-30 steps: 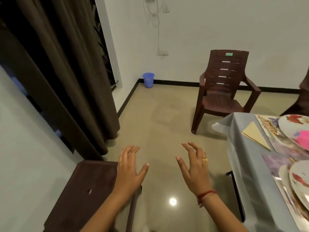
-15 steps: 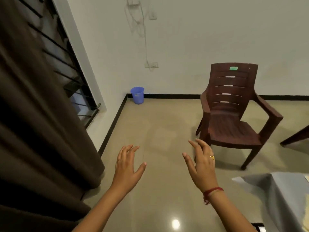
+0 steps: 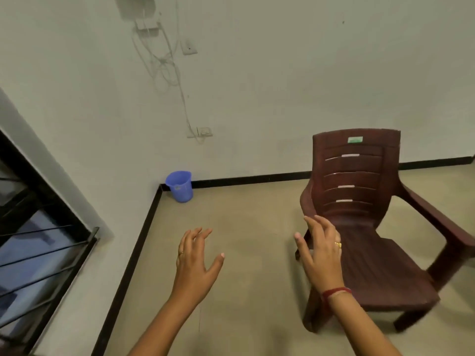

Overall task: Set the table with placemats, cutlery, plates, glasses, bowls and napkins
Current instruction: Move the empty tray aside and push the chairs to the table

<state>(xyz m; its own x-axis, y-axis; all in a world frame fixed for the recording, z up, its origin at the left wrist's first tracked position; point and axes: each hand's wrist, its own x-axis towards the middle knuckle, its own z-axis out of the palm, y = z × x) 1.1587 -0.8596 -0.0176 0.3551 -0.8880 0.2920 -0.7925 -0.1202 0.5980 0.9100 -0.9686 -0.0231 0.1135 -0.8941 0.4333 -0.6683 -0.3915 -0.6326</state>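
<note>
Two bare forearms reach forward from the bottom edge, palms down, holding nothing. The left hand [image 3: 195,263] hovers over the floor [image 3: 244,265] with its fingers [image 3: 198,236] straight and slightly spread, the thumb held out to the side. The right hand [image 3: 321,255] is raised beside it, well apart from the left, with its fingers [image 3: 314,223] loosely apart and a little bent. It wears a gold ring [image 3: 338,244], and a red thread band [image 3: 335,292] sits on the wrist.

The right hand overlaps the near front edge of a dark brown plastic chair [image 3: 359,196]; whether it touches the chair cannot be told. The chair stands upright on the beige floor, with a slatted back and armrests, and a small green label near the top of the back.

At the left a dark-framed window [image 3: 33,242] with horizontal bars runs along the side wall. A black skirting strip [image 3: 144,227] follows the foot of both walls to the corner, where a small blue bucket [image 3: 180,186] stands on the floor. Above it on the pale far wall [image 3: 282,73] are a socket plate [image 3: 204,131] and loose white cables [image 3: 164,65] hanging from a box higher up.

Where the table settings lie cannot be told from this view.
</note>
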